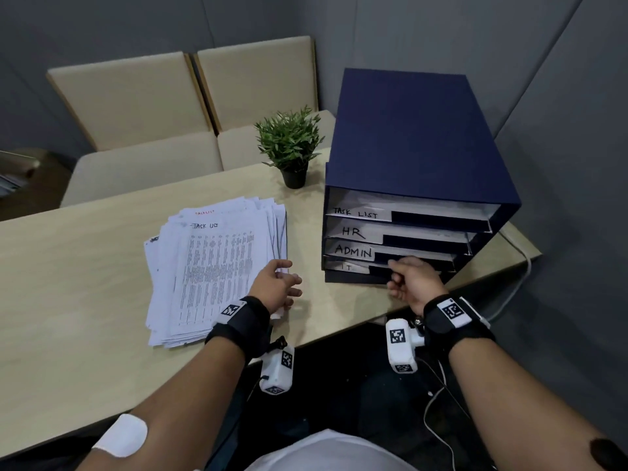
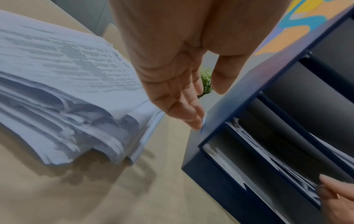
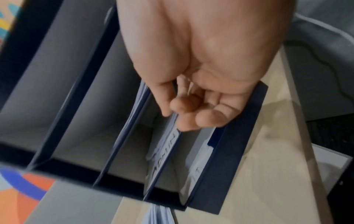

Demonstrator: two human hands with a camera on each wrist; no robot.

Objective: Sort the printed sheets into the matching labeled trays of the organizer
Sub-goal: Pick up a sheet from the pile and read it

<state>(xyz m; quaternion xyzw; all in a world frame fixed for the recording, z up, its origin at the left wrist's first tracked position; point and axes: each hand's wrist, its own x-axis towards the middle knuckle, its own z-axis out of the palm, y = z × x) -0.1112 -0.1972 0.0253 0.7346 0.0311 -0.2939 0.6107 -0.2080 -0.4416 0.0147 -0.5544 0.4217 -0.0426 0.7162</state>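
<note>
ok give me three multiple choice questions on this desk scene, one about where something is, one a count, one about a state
1. Where does the potted plant stand?
A. on top of the organizer
B. on the table, just left of the organizer
C. on the stack of sheets

2. How many labeled trays does the organizer show?
A. two
B. four
C. six

3. What is the right hand doing?
A. lying flat on the table
B. holding the plant pot
C. fingers curled at the front of the ADMIN tray

Answers:
1 B: the pot sits on the table beside the organizer's left wall.
2 B: the labels read TASK LIST, HR, ADMIN and IT.
3 C: the head and right wrist views show its fingers bent at that tray's front edge, while the left hand rests at the stack of sheets.
</note>
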